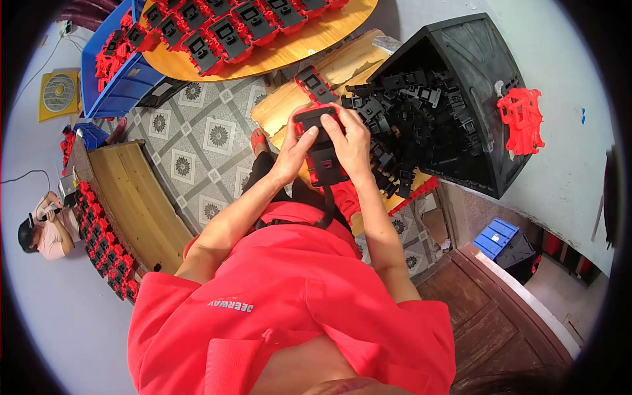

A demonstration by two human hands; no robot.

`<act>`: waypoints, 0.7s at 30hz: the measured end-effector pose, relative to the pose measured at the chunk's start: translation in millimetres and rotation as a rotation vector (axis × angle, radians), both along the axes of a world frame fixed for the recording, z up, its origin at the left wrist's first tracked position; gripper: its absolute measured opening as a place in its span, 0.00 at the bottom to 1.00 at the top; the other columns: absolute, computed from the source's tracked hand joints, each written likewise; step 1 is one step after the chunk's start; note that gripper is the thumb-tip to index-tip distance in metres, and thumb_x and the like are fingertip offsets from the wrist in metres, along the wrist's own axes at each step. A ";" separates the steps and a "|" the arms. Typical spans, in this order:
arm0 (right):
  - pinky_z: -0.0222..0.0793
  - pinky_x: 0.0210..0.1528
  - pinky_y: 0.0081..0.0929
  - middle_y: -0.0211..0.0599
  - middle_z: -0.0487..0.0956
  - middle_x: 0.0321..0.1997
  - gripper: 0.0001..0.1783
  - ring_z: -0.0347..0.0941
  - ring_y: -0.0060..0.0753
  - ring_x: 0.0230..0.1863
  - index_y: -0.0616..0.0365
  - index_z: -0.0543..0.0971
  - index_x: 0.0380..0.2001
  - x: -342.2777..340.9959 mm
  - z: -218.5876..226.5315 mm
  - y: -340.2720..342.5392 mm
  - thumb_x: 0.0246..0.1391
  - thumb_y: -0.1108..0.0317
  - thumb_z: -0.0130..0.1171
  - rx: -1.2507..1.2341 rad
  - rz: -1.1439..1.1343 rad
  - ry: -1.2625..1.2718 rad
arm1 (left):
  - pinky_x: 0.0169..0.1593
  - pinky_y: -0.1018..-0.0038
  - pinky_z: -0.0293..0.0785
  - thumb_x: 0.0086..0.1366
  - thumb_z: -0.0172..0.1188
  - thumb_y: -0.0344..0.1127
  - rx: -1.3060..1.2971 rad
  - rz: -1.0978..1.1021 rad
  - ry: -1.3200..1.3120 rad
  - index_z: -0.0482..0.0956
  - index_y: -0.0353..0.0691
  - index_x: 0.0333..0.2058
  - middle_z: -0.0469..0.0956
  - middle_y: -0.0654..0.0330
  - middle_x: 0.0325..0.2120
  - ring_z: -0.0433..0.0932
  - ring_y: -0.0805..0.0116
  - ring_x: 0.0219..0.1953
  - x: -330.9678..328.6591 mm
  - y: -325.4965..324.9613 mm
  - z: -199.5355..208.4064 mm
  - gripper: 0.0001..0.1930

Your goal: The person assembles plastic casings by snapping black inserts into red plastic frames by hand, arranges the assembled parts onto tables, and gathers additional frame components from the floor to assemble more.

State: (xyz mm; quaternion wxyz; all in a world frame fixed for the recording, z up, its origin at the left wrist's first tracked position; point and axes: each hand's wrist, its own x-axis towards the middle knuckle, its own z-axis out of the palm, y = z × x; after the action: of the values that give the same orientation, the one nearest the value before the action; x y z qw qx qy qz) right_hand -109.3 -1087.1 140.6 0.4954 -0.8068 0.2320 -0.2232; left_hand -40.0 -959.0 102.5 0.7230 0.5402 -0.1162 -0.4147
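Both of my hands grip a red and black plastic housing (308,120) in front of my body. My left hand (291,150) is closed on its left side, thumb pressed on the black face. On the right side, my right hand (353,140) wraps round it, its thumb also on the black face. Just beyond my fingers lies another red and black housing (314,85). A further black piece with red edges (326,166) shows below the held one, between my wrists. My fingertips under the held housing are hidden.
To the right, a black crate (471,49) lies tipped with many loose black parts (421,99) spilling onto a wooden bench (280,108). Rows of housings cover a yellow table (276,56). A blue bin (108,108) holds red parts. Another person (56,230) works at far left.
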 end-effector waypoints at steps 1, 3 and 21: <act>0.68 0.39 0.38 0.48 0.77 0.36 0.17 0.75 0.49 0.37 0.66 0.77 0.41 3.3 -7.6 -1.3 0.58 0.61 0.56 -0.026 0.047 0.017 | 0.59 0.66 0.64 0.70 0.49 0.41 0.051 0.034 -0.090 0.51 0.47 0.64 0.65 0.58 0.55 0.65 0.66 0.58 -1.7 4.7 -6.5 0.27; 0.57 0.61 0.29 0.50 0.69 0.57 0.33 0.64 0.39 0.60 0.67 0.64 0.60 -12.1 -39.5 -2.8 0.60 0.53 0.55 0.298 0.178 0.265 | 0.57 0.64 0.67 0.70 0.49 0.44 0.065 0.139 0.133 0.52 0.49 0.63 0.66 0.59 0.54 0.66 0.66 0.56 -2.8 13.2 -17.3 0.26; 0.63 0.58 0.36 0.52 0.73 0.55 0.31 0.69 0.45 0.58 0.63 0.69 0.57 -69.2 -193.2 48.5 0.54 0.57 0.63 0.249 -0.010 0.429 | 0.51 0.63 0.73 0.59 0.66 0.37 0.383 0.352 0.442 0.55 0.43 0.59 0.71 0.58 0.49 0.73 0.65 0.50 21.1 39.9 -212.3 0.34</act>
State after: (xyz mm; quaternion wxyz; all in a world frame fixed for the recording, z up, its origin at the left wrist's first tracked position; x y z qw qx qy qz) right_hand -178.6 -1038.6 -52.6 0.5294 -0.7671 0.3618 -0.0190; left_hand -18.9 -919.0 -109.8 0.6765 0.5751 0.2184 -0.4048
